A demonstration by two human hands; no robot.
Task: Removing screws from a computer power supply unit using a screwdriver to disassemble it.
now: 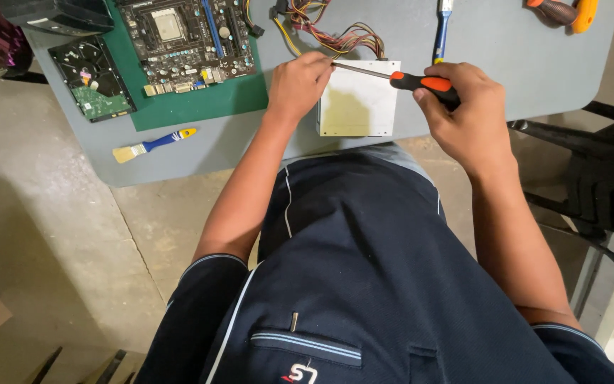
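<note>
A screwdriver (406, 78) with an orange and black handle lies nearly level above a pale metal power supply box (357, 107) at the near edge of the grey bench (506, 50). The right hand (463, 107) has its fingers clenched around the handle. The left hand (298, 84) pinches the shaft's tip with its fingers, just above the box's far corner. Coloured wires (335, 35) trail from the box. A motherboard (186, 35) rests on a green mat (200, 103), with a hard drive (92, 78) and a small brush (152, 145) further left.
</note>
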